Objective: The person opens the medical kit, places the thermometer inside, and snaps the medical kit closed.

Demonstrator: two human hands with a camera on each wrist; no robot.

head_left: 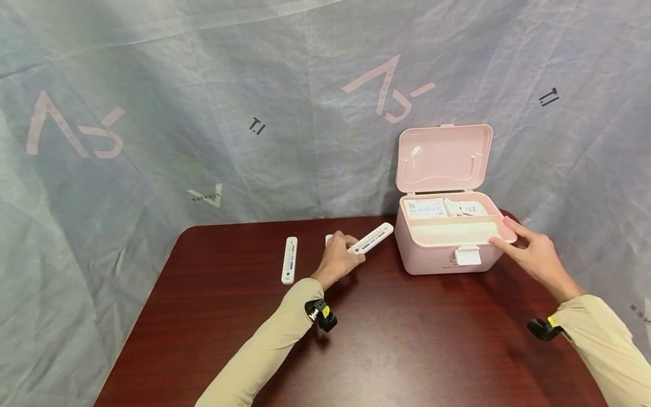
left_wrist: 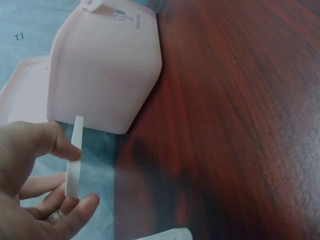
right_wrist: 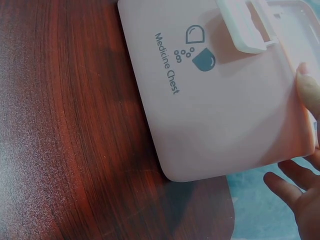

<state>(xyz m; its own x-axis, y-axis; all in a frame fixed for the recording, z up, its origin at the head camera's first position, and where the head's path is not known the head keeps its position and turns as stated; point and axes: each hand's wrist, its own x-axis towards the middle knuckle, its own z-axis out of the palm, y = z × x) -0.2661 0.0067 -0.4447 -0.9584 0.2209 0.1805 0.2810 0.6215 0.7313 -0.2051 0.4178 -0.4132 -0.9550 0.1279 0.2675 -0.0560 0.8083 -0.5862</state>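
Note:
My left hand (head_left: pixel 338 260) pinches a white wall thermometer (head_left: pixel 373 237) between thumb and fingers, just left of the pink medicine chest (head_left: pixel 424 261). In the left wrist view this thermometer (left_wrist: pixel 74 167) appears edge-on, raised off the table. A second thermometer (head_left: pixel 289 260) lies on the table to the left. Part of another white strip (head_left: pixel 328 238) shows behind my left hand, mostly hidden by it. The chest's lid (head_left: pixel 445 158) is up. My right hand (head_left: pixel 536 257) holds the chest's right front corner, its thumb on the rim.
Inside the chest, a packet marked Surgical (head_left: pixel 426 208) and another white packet (head_left: pixel 465 208) lie in the back section. A long pale compartment (head_left: pixel 455 233) runs along the front. A latch (head_left: pixel 468 255) hangs at the front. Grey cloth (head_left: pixel 305 113) stands behind the dark red table (head_left: pixel 396 339).

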